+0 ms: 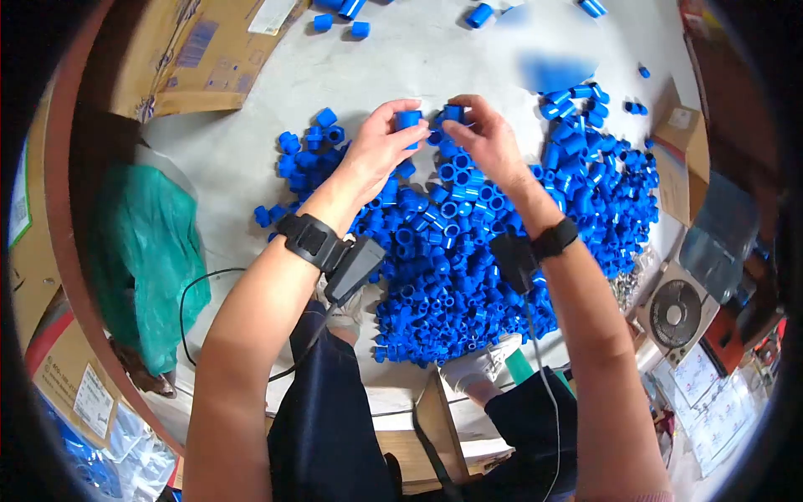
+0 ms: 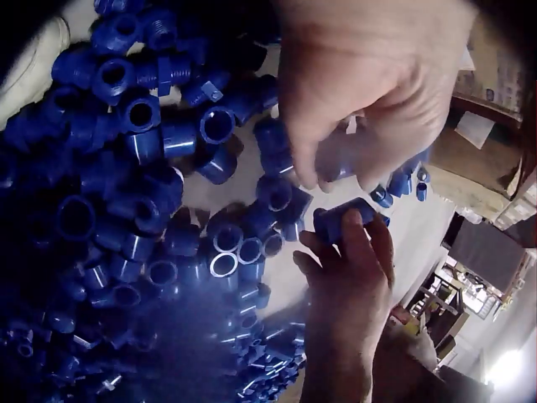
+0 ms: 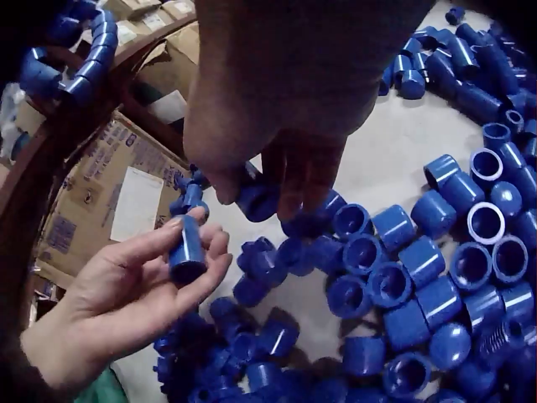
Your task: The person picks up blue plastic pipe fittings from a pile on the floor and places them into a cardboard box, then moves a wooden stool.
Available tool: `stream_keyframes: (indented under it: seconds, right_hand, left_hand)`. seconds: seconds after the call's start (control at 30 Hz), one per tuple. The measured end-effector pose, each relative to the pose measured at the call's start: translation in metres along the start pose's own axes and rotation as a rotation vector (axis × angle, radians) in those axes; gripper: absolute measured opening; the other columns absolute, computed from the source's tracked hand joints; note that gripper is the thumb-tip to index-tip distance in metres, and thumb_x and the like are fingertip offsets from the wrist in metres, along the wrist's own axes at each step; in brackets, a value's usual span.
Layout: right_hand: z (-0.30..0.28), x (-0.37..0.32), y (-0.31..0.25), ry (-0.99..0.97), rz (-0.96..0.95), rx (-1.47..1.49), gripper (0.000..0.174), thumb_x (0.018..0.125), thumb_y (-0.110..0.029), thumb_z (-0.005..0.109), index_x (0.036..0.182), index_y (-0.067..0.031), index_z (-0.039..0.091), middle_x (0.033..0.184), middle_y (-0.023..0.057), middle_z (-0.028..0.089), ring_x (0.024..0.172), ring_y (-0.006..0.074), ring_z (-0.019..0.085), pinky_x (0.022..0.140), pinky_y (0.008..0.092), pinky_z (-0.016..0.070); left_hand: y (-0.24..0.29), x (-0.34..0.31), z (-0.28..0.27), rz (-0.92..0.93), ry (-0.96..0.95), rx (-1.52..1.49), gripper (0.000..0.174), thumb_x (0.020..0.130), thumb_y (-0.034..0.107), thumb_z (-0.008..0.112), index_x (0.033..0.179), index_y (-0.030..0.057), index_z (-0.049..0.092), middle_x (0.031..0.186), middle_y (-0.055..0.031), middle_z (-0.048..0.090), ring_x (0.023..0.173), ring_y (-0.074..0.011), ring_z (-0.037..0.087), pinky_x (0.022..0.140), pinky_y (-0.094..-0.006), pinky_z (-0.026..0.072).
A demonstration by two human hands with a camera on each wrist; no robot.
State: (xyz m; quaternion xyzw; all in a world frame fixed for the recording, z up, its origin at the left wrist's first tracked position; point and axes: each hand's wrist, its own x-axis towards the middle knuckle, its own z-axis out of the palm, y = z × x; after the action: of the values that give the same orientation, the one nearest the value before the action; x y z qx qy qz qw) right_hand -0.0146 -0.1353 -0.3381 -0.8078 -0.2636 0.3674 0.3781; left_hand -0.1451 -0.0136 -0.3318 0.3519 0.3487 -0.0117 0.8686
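Observation:
Between thumb and fingers my left hand point(image 1: 381, 146) holds a blue pipe fitting point(image 1: 408, 120), a short cylinder that shows clearly in the right wrist view point(image 3: 187, 252). Just to its right, my right hand point(image 1: 489, 142) pinches another blue fitting point(image 1: 453, 112); in the left wrist view this piece point(image 2: 337, 220) sits under the thumb of the right hand point(image 2: 348, 294). The two hands are close together over the upper edge of a large pile of blue fittings point(image 1: 452, 251). Part of the right-hand piece is covered by fingers.
A cardboard box point(image 1: 192, 63) stands at the upper left, with green plastic point(image 1: 150, 259) below it. A small fan point(image 1: 674, 314) and an open carton point(image 1: 682, 142) are on the right. Shoes point(image 1: 485, 364) touch the near side of the pile. Loose fittings point(image 1: 360, 29) lie at the far edge.

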Motion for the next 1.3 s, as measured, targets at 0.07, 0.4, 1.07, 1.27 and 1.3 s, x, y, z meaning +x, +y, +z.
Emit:
stream_keyframes:
  seconds: [0.07,0.4,1.07,1.27,1.3]
  right_hand:
    - [0.002,-0.023,-0.004,0.086,0.012,0.16,0.036,0.072,-0.014,0.063,0.105,-0.0059,0.05,0.079,0.0145,0.06,0.068,0.0179,0.057,0.06,0.0308,0.0468]
    - [-0.061,-0.239,-0.121,0.291,0.197,0.386,0.041,0.069,-0.017,0.069,0.103,-0.0016,0.051,0.075,0.0044,0.056,0.067,0.0096,0.051,0.06,0.0248,0.0437]
    - [-0.203,-0.798,-0.246,1.314,-0.038,0.268,0.031,0.075,-0.009,0.06,0.104,-0.0011,0.052,0.091,0.0073,0.061,0.084,0.0117,0.056,0.073,0.0233,0.0437]
    - [-0.167,-0.92,-0.159,1.564,0.169,0.362,0.031,0.071,-0.008,0.066,0.099,-0.0014,0.056,0.084,0.0018,0.06,0.076,0.0072,0.055,0.062,0.019,0.0423]
    - [-0.16,-0.926,-0.145,1.579,0.187,0.367,0.031,0.07,-0.007,0.067,0.099,-0.002,0.057,0.082,0.001,0.06,0.072,0.0061,0.054,0.061,0.0185,0.042]
  left_hand:
    - [0.001,-0.005,0.004,-0.012,-0.02,0.043,0.039,0.083,0.013,0.055,0.118,0.0064,0.04,0.105,-0.0082,0.051,0.095,-0.017,0.052,0.083,-0.0311,0.0424]
    - [0.1,-0.162,0.04,0.11,-0.119,0.29,0.036,0.085,0.012,0.05,0.119,0.0067,0.039,0.105,-0.0089,0.052,0.092,-0.0164,0.054,0.073,-0.026,0.0469]
    - [0.038,-0.487,0.389,0.31,-0.983,0.712,0.035,0.077,0.004,0.059,0.111,0.0062,0.049,0.097,-0.0048,0.059,0.081,-0.0069,0.053,0.075,-0.0211,0.0419]
    - [-0.045,-0.518,0.438,0.267,-1.09,0.9,0.037,0.075,0.002,0.061,0.111,0.005,0.051,0.095,-0.0009,0.056,0.079,-0.0057,0.05,0.073,-0.0188,0.0415]
    - [-0.059,-0.52,0.443,0.257,-1.104,0.909,0.037,0.074,0.001,0.061,0.11,0.0037,0.051,0.096,-0.0021,0.056,0.081,-0.0069,0.051,0.074,-0.0198,0.0421]
